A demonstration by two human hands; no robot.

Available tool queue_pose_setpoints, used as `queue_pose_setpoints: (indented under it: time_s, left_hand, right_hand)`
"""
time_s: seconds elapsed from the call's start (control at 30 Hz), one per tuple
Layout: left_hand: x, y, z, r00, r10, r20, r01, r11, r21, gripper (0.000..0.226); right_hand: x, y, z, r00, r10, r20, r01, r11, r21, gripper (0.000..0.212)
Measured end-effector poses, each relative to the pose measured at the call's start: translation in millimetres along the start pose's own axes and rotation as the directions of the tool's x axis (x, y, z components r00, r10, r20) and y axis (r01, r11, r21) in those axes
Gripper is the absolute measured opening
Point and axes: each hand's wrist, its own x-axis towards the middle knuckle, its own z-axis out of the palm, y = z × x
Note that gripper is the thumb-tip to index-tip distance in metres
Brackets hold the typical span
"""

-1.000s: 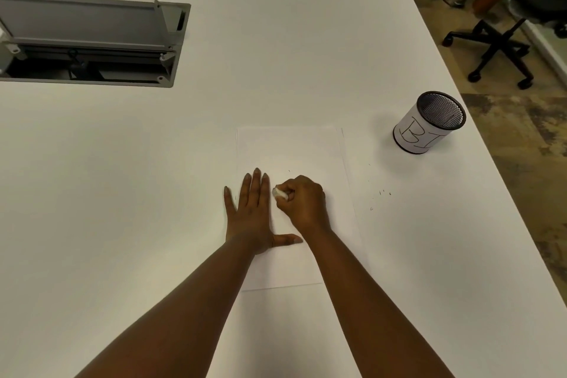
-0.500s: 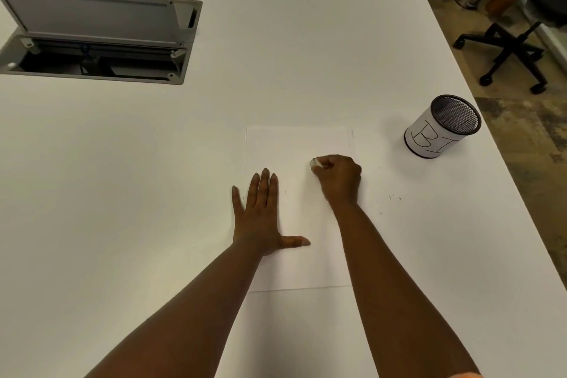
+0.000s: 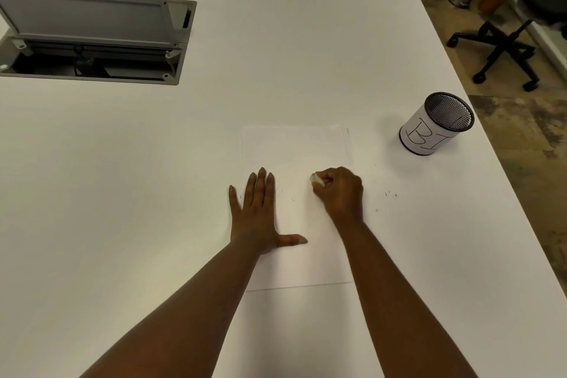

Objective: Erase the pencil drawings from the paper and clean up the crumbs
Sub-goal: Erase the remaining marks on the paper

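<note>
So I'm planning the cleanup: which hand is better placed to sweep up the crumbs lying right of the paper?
Right. The right hand is nearer the crumbs on the table, though it grips the eraser. The left hand lies flat, pinning the paper.

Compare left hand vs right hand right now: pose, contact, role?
The left hand lies flat, fingers spread, palm pressing the paper; the right hand is curled into a fist. The left hand holds nothing; the right hand grips a white eraser. Both rest over the same sheet.
</note>
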Motion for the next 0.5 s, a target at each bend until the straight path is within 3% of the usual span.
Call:
queue_pose_setpoints:
  time_s: [0.2, 0.4, 0.5]
  left_hand:
    - [-0.2, -0.2, -0.1, 1.000, 0.003, -0.011, -0.003, 1.000, -0.005, 0.132]
    - [2.2, -1.3, 2.3, 1.000, 0.017, -0.018, -0.017, 1.000, 0.010, 0.133]
    - [2.7, -2.2, 2.5, 1.000, 0.020, -0.023, -0.020, 1.000, 0.003, 0.130]
  right_hand:
    - [14.2, -2.9, -13.2, 0.998, 0.063, -0.024, -0.062, 0.997, 0.036, 0.015]
    - [-55.0, -13.6, -2.1, 0.967, 0.037, 0.251, -0.080, 0.984, 0.160, 0.009]
    - [-65.9, -11.1, 4.7, 0.973, -0.002, 0.230, -0.034, 0.988, 0.151, 0.009]
